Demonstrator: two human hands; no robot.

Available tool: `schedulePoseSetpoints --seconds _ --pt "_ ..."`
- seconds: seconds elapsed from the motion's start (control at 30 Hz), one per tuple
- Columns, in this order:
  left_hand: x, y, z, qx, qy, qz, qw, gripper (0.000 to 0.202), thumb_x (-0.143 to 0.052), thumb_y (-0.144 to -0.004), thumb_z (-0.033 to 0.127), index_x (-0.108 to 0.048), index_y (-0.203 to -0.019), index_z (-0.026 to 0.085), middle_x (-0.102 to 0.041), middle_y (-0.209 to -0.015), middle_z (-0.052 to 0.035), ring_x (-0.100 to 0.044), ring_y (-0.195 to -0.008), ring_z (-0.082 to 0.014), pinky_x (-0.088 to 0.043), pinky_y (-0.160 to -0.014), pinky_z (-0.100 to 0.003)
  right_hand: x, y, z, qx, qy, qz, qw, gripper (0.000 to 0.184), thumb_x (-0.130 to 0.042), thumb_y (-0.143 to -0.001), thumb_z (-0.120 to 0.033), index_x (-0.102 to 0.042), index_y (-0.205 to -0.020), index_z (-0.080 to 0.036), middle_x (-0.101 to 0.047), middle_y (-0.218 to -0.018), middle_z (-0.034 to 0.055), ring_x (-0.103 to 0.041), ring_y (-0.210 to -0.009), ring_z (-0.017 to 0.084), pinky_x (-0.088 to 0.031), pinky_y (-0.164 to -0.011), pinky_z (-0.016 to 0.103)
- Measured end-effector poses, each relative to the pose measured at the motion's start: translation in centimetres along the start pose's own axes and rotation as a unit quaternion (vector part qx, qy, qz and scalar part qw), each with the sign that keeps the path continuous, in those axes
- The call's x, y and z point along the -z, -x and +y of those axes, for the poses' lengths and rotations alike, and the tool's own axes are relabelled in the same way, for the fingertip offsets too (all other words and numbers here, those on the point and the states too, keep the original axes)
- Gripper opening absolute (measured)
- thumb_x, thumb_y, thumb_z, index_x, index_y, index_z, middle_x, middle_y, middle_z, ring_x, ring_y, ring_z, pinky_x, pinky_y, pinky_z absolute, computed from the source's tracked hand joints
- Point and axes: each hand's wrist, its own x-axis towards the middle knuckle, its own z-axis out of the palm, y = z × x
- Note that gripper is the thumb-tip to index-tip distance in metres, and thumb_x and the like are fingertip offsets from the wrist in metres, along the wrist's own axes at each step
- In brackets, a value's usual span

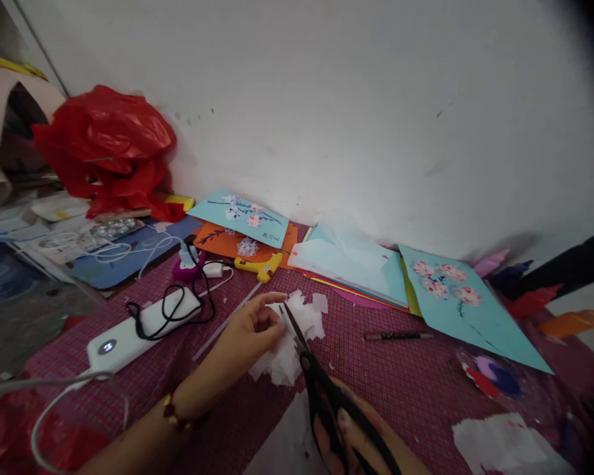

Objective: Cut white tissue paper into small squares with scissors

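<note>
My right hand [361, 429] grips black-handled scissors [321, 382], fingers through the loops. Their dark blades stand slightly apart and point up and left, the tips close to the fingertips of my left hand [252, 326]. That hand is curled, index finger reaching toward the blades; whatever lies between its fingers and thumb is too small or hidden to make out. Cut pieces of thin white paper [282, 366] are heaped below and behind both the blades and my left fingers. A larger white sheet [287, 439] lies at the front, partly covered by my right hand and the scissors.
Behind the heap are a yellow glue gun [260, 265], a white power bank [138, 333] with a black cable, and stacked paper [346, 264]. A pen [397, 336], a blue flower picture [470, 303] and crumpled white paper [497, 442] lie rightward. A red plastic bag [109, 138] sits back left.
</note>
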Motion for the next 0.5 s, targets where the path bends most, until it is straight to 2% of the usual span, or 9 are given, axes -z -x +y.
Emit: schedulePoseSetpoints --seconds 0.1,0.2,0.27,0.33,0.4,0.5 --pt "0.0 0.1 0.1 0.02 0.024 0.009 0.999 0.054 -0.068 -0.069 0.029 -0.048 -0.117 0.014 -0.051 -0.06 0.0095 -0.049 -0.049 -0.0074 -0.039 -0.049 -0.02 -0.4 0.2 -1.2 -0.027 -0.015 0.041 0.999 0.056 -0.058 -0.08 -0.068 -0.065 -0.109 -0.02 -0.056 -0.068 0.0001 -0.052 -0.058 0.013 -0.048 -0.062 0.028" --pt "0.6 0.6 0.2 0.088 0.075 -0.006 0.993 0.058 -0.069 -0.071 0.035 -0.042 -0.12 0.019 -0.057 -0.065 0.008 -0.057 -0.05 -0.0106 -0.044 -0.048 -0.022 -0.6 0.5 -2.0 -0.051 -0.02 0.08 0.995 0.059 -0.061 -0.076 -0.07 -0.064 -0.109 -0.021 -0.055 -0.067 -0.0003 -0.05 -0.057 0.013 -0.045 -0.056 0.026" --pt "1.5 0.9 0.0 0.152 0.094 -0.05 0.983 0.05 -0.068 -0.071 0.041 -0.045 -0.111 0.021 -0.062 -0.067 0.0043 -0.059 -0.048 -0.013 -0.044 -0.045 -0.022 -0.6 0.6 -2.0 -0.065 -0.026 0.092 0.993 0.062 -0.06 -0.075 -0.072 -0.062 -0.109 -0.02 -0.054 -0.064 -0.0015 -0.047 -0.054 0.012 -0.041 -0.052 0.024" --pt "2.3 0.9 -0.4 0.189 0.077 -0.101 0.974 0.039 -0.069 -0.07 0.043 -0.049 -0.092 0.019 -0.065 -0.065 0.0 -0.058 -0.046 -0.0125 -0.04 -0.041 -0.02 -0.4 0.5 -1.9 -0.073 -0.035 0.09 0.993 0.064 -0.059 -0.074 -0.074 -0.06 -0.109 -0.019 -0.052 -0.06 -0.0032 -0.044 -0.051 0.01 -0.038 -0.051 0.023" --pt "2.9 0.9 -0.8 0.182 0.042 -0.128 0.974 0.033 -0.07 -0.069 0.042 -0.051 -0.076 0.016 -0.064 -0.06 -0.0016 -0.055 -0.044 -0.0096 -0.037 -0.041 -0.018 -0.3 0.2 -1.7 -0.077 -0.04 0.083 0.993 0.063 -0.058 -0.075 -0.074 -0.058 -0.105 -0.019 -0.051 -0.059 -0.0043 -0.043 -0.049 0.009 -0.035 -0.05 0.022" --pt "3.1 0.7 -1.1 0.129 0.017 -0.098 0.987 0.026 -0.07 -0.07 0.037 -0.057 -0.069 0.014 -0.061 -0.059 0.0006 -0.052 -0.046 -0.0069 -0.039 -0.046 -0.017 0.0 -0.1 -1.5 -0.062 -0.04 0.053 0.996 0.057 -0.056 -0.078 -0.072 -0.057 -0.098 -0.018 -0.052 -0.061 -0.0036 -0.044 -0.051 0.009 -0.037 -0.051 0.022"
